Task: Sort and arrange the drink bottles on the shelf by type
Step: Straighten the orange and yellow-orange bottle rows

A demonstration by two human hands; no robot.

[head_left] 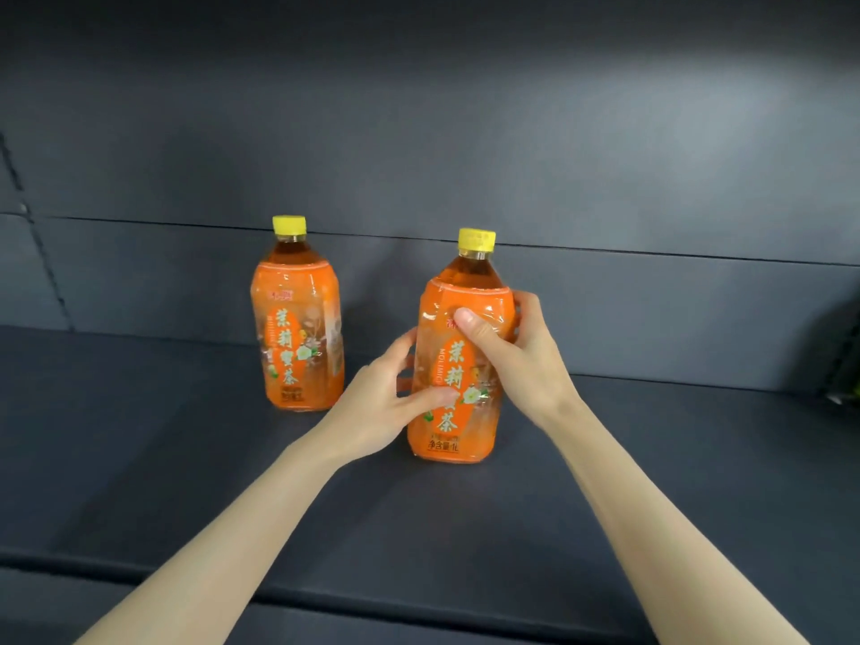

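Observation:
Two tea bottles with orange labels and yellow caps stand upright on the dark shelf [186,458]. The left bottle [298,328] stands alone further back, untouched. The nearer right bottle [458,365] is held by both hands. My right hand [516,351] grips its upper part, thumb across the front of the label and fingers wrapped round the right side. My left hand [391,402] holds its lower left side, thumb lying on the label and fingers reaching behind. The bottle's base sits on or just above the shelf; I cannot tell which.
The shelf's back wall [465,155] is dark grey with a horizontal seam behind the bottle caps. A dark object [844,365] shows at the far right edge. The shelf's front lip [419,598] runs across the bottom.

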